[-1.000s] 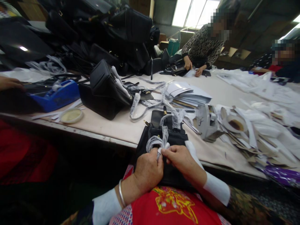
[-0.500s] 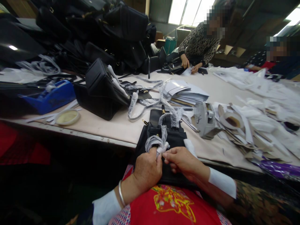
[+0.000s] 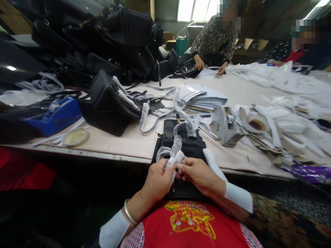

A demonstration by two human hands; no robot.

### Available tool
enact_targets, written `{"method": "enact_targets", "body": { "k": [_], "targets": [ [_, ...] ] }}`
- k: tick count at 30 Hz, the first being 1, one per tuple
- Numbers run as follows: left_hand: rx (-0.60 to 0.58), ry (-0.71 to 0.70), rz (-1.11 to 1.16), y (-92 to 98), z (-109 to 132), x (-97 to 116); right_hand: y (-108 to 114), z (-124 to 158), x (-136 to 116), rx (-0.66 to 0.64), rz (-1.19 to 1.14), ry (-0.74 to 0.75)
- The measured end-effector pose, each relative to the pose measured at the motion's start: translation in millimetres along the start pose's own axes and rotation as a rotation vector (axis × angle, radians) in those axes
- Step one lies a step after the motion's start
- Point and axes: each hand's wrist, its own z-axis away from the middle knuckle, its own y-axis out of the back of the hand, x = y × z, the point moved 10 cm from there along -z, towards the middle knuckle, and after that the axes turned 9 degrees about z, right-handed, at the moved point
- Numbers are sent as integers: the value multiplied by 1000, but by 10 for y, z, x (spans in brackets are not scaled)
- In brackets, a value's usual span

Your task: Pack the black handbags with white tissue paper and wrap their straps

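At twelve o'clock from the red apron (image 3: 152, 234), the wrapped strap (image 3: 177, 142) lies over the black bag (image 3: 196, 148); left hand (image 3: 158, 179) pinches it, right hand (image 3: 200, 175) fingertips nearly meet beside it (hold unclear). Slackened pinch could unravel the wrapping (image 3: 176, 158).

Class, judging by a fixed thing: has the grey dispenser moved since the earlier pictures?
No, neither way: against the paper stack, the grey dispenser keeps its place; only the whole view has shifted.

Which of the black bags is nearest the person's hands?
The bag lying across the near edge of the table, beneath the left hand and right hand; the other bags are farther off, mostly heaped toward the left.
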Motion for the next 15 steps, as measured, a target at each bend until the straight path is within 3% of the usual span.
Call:
{"method": "enact_targets", "body": {
  "k": [7,15],
  "targets": [
    [-53,153,411,2,11,-121,-45,-68,-183,-7,168,168],
    [-71,232,616,-14,-13,-214,-138,-76,-347,-139,121,299]
  ]
}}
